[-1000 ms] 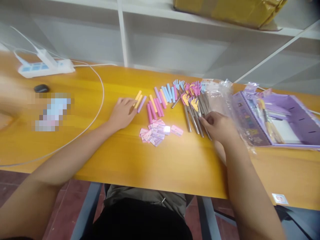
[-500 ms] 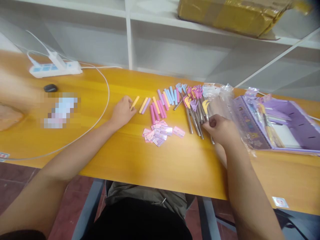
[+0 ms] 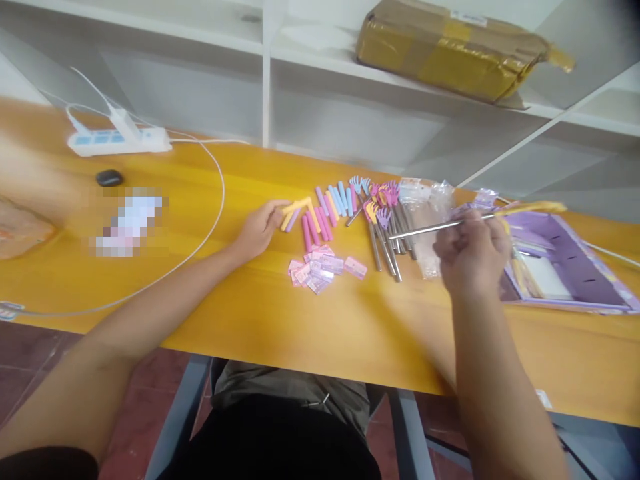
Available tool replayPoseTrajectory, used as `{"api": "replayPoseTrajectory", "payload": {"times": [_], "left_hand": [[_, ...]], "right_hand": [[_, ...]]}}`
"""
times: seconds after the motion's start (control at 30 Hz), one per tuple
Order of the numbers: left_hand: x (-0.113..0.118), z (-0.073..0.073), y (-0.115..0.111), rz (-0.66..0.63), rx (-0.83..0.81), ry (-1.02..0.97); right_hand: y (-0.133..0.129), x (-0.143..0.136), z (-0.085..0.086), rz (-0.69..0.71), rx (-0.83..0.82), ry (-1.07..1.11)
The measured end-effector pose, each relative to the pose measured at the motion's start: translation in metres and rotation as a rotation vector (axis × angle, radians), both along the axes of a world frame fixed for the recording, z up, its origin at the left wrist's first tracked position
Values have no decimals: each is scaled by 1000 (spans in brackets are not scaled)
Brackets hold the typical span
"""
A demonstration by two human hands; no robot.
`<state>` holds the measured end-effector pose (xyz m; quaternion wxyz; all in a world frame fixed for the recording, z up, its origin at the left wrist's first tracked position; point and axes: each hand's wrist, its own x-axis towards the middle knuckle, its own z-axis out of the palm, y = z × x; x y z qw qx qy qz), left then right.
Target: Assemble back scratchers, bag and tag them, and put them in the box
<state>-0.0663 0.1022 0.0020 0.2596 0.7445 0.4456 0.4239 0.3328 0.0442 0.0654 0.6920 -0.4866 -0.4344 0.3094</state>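
Note:
My left hand (image 3: 263,227) pinches a yellow tube (image 3: 297,205) above a row of pink, purple, blue and yellow tubes (image 3: 321,223). My right hand (image 3: 473,250) is closed around a metal rod with a yellow head (image 3: 425,229), raised and lying nearly level, its bare end pointing left. Under that end rests a pile of metal rods with coloured claw-shaped heads (image 3: 384,230). Small pink and purple cards (image 3: 317,268) lie in front of the tubes, with a single card (image 3: 355,267) to their right.
An open purple box (image 3: 595,267) and clear plastic wrapping (image 3: 430,193) are at the right. A white power strip (image 3: 120,141), a cable, a small black object (image 3: 109,178) and a blurred-out item (image 3: 133,220) are at the left. A taped carton (image 3: 450,50) sits on the shelf.
My right hand has lifted the yellow-headed rod off the pile and turned it nearly level. My left hand has shifted right with the yellow tube, which is now more level. The view has shifted slightly.

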Motion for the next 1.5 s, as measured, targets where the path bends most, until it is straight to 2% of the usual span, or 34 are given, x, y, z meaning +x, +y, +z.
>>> {"api": "replayPoseTrajectory", "payload": {"times": [0.1,0.2,0.3,0.37,0.47,0.67,0.8,0.93,1.07,1.23,1.33,1.5], "left_hand": [[5,0,-9,-165,27,31],[8,-1,-17,-283,62,129],[10,0,-25,-364,57,212],[12,1,-28,-374,38,247],[13,4,-30,-322,22,254],[13,7,-28,-280,18,155],[13,8,-29,-326,8,147],[13,6,-29,-427,9,184],[14,5,-31,-504,-5,307],[15,5,-35,-541,84,456],[16,4,-36,-518,77,402],[16,2,-37,-397,45,190]], "right_hand": [[-8,-34,-19,153,-97,182],[-17,-59,-41,228,-175,205],[-27,-71,-51,303,-225,178],[-33,-73,-52,358,-243,141],[-39,-74,-50,428,-255,59],[-40,-72,-46,354,-195,14],[-41,-78,-53,439,-244,25],[-44,-84,-62,528,-261,9],[-46,-84,-67,554,-267,-43],[-50,-85,-67,624,-265,-46],[-53,-86,-66,639,-256,-39],[-53,-90,-59,554,-173,-29]]}}
